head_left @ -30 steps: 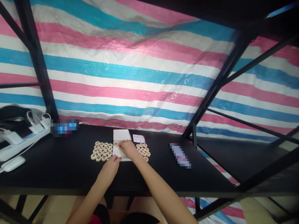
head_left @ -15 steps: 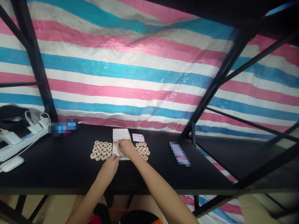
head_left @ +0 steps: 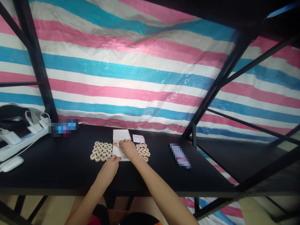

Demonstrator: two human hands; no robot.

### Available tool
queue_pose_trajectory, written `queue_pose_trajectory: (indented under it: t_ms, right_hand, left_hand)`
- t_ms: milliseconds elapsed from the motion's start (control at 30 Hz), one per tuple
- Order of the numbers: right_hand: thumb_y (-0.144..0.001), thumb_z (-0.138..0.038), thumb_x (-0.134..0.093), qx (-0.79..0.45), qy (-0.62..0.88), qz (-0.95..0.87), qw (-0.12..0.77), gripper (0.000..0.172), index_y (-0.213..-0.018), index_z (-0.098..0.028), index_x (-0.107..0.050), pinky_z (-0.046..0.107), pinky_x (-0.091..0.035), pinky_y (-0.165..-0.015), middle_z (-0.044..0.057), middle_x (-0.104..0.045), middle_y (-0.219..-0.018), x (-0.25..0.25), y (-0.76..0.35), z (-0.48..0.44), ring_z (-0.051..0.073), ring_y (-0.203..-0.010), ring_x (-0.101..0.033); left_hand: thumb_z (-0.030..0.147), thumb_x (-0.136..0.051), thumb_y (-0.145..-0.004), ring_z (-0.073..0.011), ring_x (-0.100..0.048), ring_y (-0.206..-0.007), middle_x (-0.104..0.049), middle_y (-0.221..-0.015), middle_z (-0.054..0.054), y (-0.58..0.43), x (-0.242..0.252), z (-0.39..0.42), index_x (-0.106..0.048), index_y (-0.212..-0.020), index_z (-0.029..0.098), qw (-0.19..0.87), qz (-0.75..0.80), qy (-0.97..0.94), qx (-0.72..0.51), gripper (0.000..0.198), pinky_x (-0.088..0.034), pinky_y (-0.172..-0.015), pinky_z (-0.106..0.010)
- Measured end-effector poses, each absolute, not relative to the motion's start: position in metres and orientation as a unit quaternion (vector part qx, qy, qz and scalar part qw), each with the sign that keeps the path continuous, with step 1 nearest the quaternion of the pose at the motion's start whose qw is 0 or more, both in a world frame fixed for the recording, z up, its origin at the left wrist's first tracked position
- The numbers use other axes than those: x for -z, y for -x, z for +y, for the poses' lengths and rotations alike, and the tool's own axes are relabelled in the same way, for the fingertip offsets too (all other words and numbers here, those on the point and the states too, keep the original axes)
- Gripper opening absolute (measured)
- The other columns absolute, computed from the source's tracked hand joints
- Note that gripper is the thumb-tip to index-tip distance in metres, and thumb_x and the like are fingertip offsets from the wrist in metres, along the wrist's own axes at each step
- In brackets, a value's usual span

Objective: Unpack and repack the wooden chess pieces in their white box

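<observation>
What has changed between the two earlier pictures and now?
Very little: the right hand shifts slightly over the open white box; no clear grasp or release shows. The left hand stays at the box's near side, with dark-marked pieces left of the box and red-marked pieces right.

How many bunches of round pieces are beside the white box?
2: black-marked pieces left of the box, red-marked pieces right of it. The right forearm may hide some.

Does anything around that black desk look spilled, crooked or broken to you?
Nothing looks spilled or broken. The dark-marked pieces sit grouped left of the open white box, red-marked pieces right of it. If anything, the striped sheet behind looks untidy, being creased rather than flat.
</observation>
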State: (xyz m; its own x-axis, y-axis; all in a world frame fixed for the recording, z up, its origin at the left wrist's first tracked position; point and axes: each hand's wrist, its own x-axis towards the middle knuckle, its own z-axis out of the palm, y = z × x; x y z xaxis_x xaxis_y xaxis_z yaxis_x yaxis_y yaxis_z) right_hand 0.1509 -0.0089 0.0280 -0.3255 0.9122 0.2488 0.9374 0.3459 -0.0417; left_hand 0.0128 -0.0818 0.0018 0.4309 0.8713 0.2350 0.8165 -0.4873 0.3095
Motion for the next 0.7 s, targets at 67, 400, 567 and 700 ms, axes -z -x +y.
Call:
queue_pose_trajectory:
  t_ms: [67,400,567,700]
  right_hand:
    - [-0.094,-0.029,-0.046,0.057,0.578,-0.806,0.118,0.022,-0.106,-0.018,-0.06,0.031,-0.041,-0.082,0.01,-0.065,-0.102,-0.027,-0.149,-0.009,0.022,-0.096,-0.059]
    - [-0.092,-0.019,-0.046,0.046,0.587,-0.798,0.128,0.021,-0.098,-0.014,-0.065,0.032,-0.041,-0.083,0.013,-0.065,-0.102,-0.019,-0.142,-0.001,0.022,-0.096,-0.06]
    - [-0.091,-0.024,-0.049,0.016,0.565,-0.81,0.16,0.02,-0.095,-0.016,-0.068,0.028,-0.042,-0.08,0.009,-0.068,-0.094,-0.021,-0.147,-0.004,0.019,-0.088,-0.062]
    - [-0.092,-0.024,-0.047,0.01,0.575,-0.788,0.222,0.025,-0.106,-0.019,-0.066,0.029,-0.039,-0.089,0.008,-0.067,-0.104,-0.026,-0.187,-0.008,0.02,-0.101,-0.058]
  left_hand:
    - [0.008,-0.035,-0.09,-0.0199,-0.062,-0.09,-0.06,-0.096,-0.009,-0.013,-0.002,-0.082,-0.062,-0.11,0.016,0.074,0.499,-0.843,-0.184,0.034,-0.048,-0.083,-0.031]
    - [0.007,-0.034,-0.09,-0.0192,-0.061,-0.092,-0.059,-0.096,-0.008,-0.012,0.001,-0.081,-0.061,-0.111,0.017,0.084,0.494,-0.843,-0.195,0.036,-0.047,-0.086,-0.031]
    - [0.009,-0.035,-0.09,-0.0187,-0.061,-0.091,-0.06,-0.097,-0.007,-0.012,0.003,-0.081,-0.06,-0.112,0.019,0.086,0.495,-0.841,-0.203,0.035,-0.047,-0.085,-0.03]
    - [0.009,-0.037,-0.09,-0.0196,-0.061,-0.092,-0.06,-0.097,-0.008,-0.012,0.001,-0.082,-0.061,-0.112,0.018,0.084,0.5,-0.836,-0.208,0.034,-0.047,-0.085,-0.031]
